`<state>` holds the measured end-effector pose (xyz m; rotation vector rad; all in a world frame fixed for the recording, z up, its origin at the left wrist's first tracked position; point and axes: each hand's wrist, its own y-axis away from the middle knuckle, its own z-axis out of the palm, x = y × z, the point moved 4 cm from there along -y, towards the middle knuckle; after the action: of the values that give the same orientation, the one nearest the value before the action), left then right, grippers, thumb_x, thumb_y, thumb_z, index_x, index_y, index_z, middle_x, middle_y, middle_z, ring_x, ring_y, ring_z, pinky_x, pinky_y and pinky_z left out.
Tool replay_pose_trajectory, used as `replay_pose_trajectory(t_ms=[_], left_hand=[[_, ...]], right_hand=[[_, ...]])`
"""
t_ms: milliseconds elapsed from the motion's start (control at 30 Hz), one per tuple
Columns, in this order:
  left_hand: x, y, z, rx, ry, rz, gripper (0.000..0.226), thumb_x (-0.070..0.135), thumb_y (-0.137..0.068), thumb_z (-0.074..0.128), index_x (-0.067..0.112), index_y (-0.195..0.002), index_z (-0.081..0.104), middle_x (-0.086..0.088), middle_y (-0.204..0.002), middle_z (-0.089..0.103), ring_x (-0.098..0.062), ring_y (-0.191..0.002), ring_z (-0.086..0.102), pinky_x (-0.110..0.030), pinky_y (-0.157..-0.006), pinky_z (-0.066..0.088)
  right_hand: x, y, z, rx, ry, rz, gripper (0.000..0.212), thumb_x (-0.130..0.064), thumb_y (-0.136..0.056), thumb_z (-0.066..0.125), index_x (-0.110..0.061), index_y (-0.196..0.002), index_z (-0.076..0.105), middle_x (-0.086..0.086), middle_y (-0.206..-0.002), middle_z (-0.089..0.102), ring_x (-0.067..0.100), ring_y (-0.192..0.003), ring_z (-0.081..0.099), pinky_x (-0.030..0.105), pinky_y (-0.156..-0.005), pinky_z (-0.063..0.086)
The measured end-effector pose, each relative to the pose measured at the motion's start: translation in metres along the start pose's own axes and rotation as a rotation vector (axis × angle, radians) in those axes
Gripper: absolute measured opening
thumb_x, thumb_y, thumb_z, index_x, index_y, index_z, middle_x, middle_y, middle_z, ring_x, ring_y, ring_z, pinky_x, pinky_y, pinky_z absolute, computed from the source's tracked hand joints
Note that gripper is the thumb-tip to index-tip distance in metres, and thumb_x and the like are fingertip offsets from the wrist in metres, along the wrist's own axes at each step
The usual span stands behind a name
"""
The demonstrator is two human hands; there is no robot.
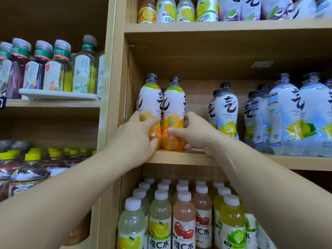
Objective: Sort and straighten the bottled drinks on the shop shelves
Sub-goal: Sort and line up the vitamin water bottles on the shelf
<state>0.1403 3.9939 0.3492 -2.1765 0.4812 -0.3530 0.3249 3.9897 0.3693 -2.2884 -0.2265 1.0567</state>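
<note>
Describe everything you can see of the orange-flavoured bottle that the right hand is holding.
The right orange bottle looks like clear plastic with a black cap. Its white wrap label has a yellow-green band on top, a large black brush character and orange fruit printed low down. It stands upright at the front edge of the middle shelf, side by side against its twin bottle. The right hand curls round its lower part, thumb across the front.
</note>
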Motion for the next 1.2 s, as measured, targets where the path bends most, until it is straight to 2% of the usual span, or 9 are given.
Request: replay_pose_trajectory(t_ms=[133,300,400,500,600,733,833,967,1200], left_hand=[[0.005,-0.008,0.006,-0.029,0.095,-0.024,0.073,0.054,-0.094,0.062,0.057,-0.154,0.020,-0.009,-0.145,0.044,-0.034,-0.131,0.051,-0.041,-0.105,0.044],[-0.003,-0.011,0.009,-0.097,0.295,-0.022,0.074,0.032,-0.096,0.067,0.055,-0.152,0.025,-0.008,-0.137,0.052,-0.029,-0.121,0.056,-0.037,-0.100,0.046],[-0.008,-0.011,0.007,-0.135,0.386,0.001,0.078,0.023,-0.097,0.066,0.054,-0.151,0.021,-0.004,-0.142,0.053,-0.023,-0.117,0.058,-0.033,-0.095,0.047],[-0.005,-0.009,0.008,-0.088,0.377,-0.003,0.098,0.029,-0.091,0.073,0.054,-0.156,0.005,-0.001,-0.157,0.037,-0.022,-0.132,0.050,-0.035,-0.103,0.047],[-0.001,-0.007,0.004,0.093,0.191,-0.046,0.112,0.050,-0.076,0.084,0.049,-0.156,0.006,-0.002,-0.148,0.031,-0.026,-0.130,0.049,-0.046,-0.105,0.051],[0.009,-0.003,-0.004,0.143,0.014,-0.047,0.096,0.048,-0.080,0.082,0.034,-0.155,0.023,-0.003,-0.140,0.034,-0.029,-0.122,0.054,-0.045,-0.096,0.054],[0.008,-0.001,-0.008,0.115,-0.059,-0.036,0.080,0.045,-0.084,0.078,0.026,-0.150,0.037,-0.004,-0.143,0.040,-0.032,-0.125,0.054,-0.046,-0.099,0.053],[0.001,0.003,-0.011,0.075,-0.059,-0.040,0.080,0.042,-0.088,0.076,0.024,-0.156,0.037,-0.004,-0.155,0.042,-0.030,-0.138,0.047,-0.045,-0.109,0.045],[-0.002,0.003,-0.007,0.079,-0.116,-0.054,0.071,0.042,-0.091,0.073,0.021,-0.152,0.044,-0.005,-0.156,0.043,-0.029,-0.136,0.049,-0.043,-0.106,0.048]], right_hand=[[0.008,-0.008,0.001,-0.072,-0.146,0.010,0.038,-0.030,-0.090,0.078,-0.023,-0.122,0.059,-0.003,-0.117,0.069,0.020,-0.102,0.072,0.049,-0.084,0.064],[0.016,-0.008,-0.002,-0.142,-0.258,0.034,0.043,-0.022,-0.095,0.073,-0.021,-0.134,0.055,-0.001,-0.125,0.068,0.020,-0.110,0.070,0.051,-0.093,0.060],[0.016,-0.005,-0.002,-0.147,-0.298,0.024,0.032,-0.027,-0.092,0.076,-0.026,-0.117,0.057,-0.002,-0.121,0.068,0.019,-0.108,0.071,0.049,-0.094,0.060],[0.010,-0.005,-0.003,-0.048,-0.158,-0.031,0.046,-0.046,-0.080,0.085,-0.027,-0.106,0.053,-0.006,-0.106,0.066,0.016,-0.098,0.071,0.043,-0.086,0.062],[0.007,-0.008,-0.005,0.078,0.117,-0.039,0.063,-0.059,-0.073,0.085,-0.025,-0.113,0.049,-0.009,-0.098,0.061,0.011,-0.089,0.063,0.030,-0.068,0.053],[0.014,-0.015,-0.004,0.092,0.076,-0.042,0.053,-0.058,-0.068,0.089,-0.027,-0.095,0.056,-0.003,-0.101,0.071,0.018,-0.090,0.072,0.044,-0.080,0.062],[0.013,-0.019,-0.003,0.071,0.061,-0.053,0.050,-0.055,-0.068,0.091,-0.023,-0.094,0.062,0.000,-0.098,0.073,0.022,-0.089,0.075,0.047,-0.080,0.063],[0.009,-0.023,0.005,0.061,0.064,-0.058,0.049,-0.053,-0.069,0.091,-0.021,-0.094,0.064,0.001,-0.097,0.074,0.023,-0.089,0.075,0.047,-0.080,0.063],[0.001,-0.028,0.015,0.045,0.117,-0.057,0.048,-0.052,-0.073,0.088,-0.018,-0.099,0.066,0.000,-0.097,0.073,0.022,-0.091,0.073,0.046,-0.083,0.063]])
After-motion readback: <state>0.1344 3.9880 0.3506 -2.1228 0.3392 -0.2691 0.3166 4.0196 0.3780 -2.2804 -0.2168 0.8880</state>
